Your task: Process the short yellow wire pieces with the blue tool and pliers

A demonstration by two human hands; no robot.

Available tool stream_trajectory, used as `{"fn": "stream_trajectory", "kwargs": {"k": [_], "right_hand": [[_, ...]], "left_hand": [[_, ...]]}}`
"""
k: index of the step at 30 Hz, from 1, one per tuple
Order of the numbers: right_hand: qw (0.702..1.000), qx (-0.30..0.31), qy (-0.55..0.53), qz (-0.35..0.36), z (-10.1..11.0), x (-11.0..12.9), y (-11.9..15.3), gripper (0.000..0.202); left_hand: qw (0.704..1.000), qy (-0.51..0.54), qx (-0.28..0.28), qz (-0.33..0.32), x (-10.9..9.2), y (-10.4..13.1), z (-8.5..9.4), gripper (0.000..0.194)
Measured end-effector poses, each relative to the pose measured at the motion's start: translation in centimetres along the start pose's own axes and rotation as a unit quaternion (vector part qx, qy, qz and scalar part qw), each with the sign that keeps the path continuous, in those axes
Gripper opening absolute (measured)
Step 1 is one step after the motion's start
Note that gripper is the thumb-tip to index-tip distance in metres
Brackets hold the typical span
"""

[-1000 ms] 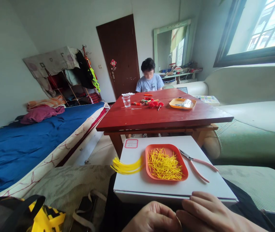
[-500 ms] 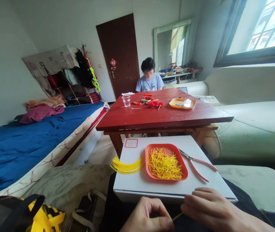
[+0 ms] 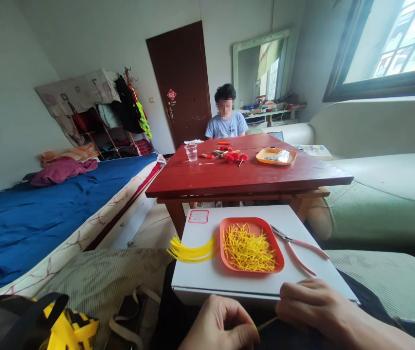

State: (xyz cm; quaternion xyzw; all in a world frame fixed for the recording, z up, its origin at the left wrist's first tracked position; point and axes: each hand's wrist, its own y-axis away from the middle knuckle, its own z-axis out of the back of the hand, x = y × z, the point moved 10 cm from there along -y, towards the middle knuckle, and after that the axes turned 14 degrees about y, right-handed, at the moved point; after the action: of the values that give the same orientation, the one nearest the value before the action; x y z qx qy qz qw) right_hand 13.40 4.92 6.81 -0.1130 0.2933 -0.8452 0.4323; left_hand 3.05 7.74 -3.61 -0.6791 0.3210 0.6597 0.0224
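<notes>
A thin yellow strand (image 3: 267, 322) stretches between my two hands, low in front of the white box (image 3: 200, 282). My left hand (image 3: 225, 324) pinches its left end between thumb and forefinger. The fingers of my right hand (image 3: 311, 306) are closed around its right end, just past the box's near edge. On the box, an orange-red tray (image 3: 280, 265) holds a heap of short yellow pieces (image 3: 249, 248). Left of the tray lies a bundle of longer yellow strands (image 3: 192, 251). Pliers with pink handles (image 3: 298, 253) rest open to its right.
Beyond the box stands a red table (image 3: 192, 180) with a plastic cup (image 3: 191, 152), red items (image 3: 232, 156) and a yellow tray (image 3: 260, 158). A person (image 3: 226, 121) sits behind it. A blue-covered bed (image 3: 57, 204) is at left, a pale sofa (image 3: 382, 194) at right.
My right hand has turned slightly, its fingers curled closer together. My left hand has shifted slightly left. The strand remains between them. The seated person's head has lifted a little.
</notes>
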Motion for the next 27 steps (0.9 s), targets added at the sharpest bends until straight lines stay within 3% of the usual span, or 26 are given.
{"fn": "stream_trajectory", "kwargs": {"k": [4, 9, 11, 15, 19, 23, 25, 27], "right_hand": [[0.999, 0.032, -0.016, 0.017, -0.9, 0.3, 0.0, 0.06], [0.998, 0.05, -0.007, 0.028, -0.7, 0.5, 0.0, 0.06], [0.998, 0.056, -0.005, 0.034, -0.5, 0.3, -0.1, 0.053], [0.996, 0.055, -0.037, 0.061, -0.5, 0.4, 0.1, 0.041], [0.986, 0.067, -0.133, -0.075, -1.7, -1.5, 0.3, 0.03], [0.915, 0.135, -0.295, -0.241, -4.5, -2.3, 0.9, 0.017], [0.84, 0.153, -0.41, -0.32, -6.1, -2.2, 1.3, 0.015], [0.743, 0.159, -0.526, -0.382, -7.6, -1.7, 1.7, 0.016]], "left_hand": [[0.991, -0.123, -0.061, -0.004, -1.7, 0.8, 0.5, 0.012], [0.985, -0.158, -0.076, 0.0, -1.7, 1.0, 1.0, 0.007], [0.992, -0.107, -0.067, 0.004, -0.9, 0.8, 1.3, 0.015], [0.999, 0.044, 0.024, 0.011, 0.2, 0.0, 0.2, 0.043], [0.99, 0.14, 0.006, -0.004, 0.2, -0.7, 0.3, 0.049], [0.98, 0.149, -0.098, -0.091, -0.8, -0.5, 1.5, 0.049], [0.971, 0.049, -0.157, -0.173, -2.5, 0.4, 1.9, 0.044], [0.944, -0.088, -0.179, -0.263, -4.7, 1.7, 1.3, 0.035]]}}
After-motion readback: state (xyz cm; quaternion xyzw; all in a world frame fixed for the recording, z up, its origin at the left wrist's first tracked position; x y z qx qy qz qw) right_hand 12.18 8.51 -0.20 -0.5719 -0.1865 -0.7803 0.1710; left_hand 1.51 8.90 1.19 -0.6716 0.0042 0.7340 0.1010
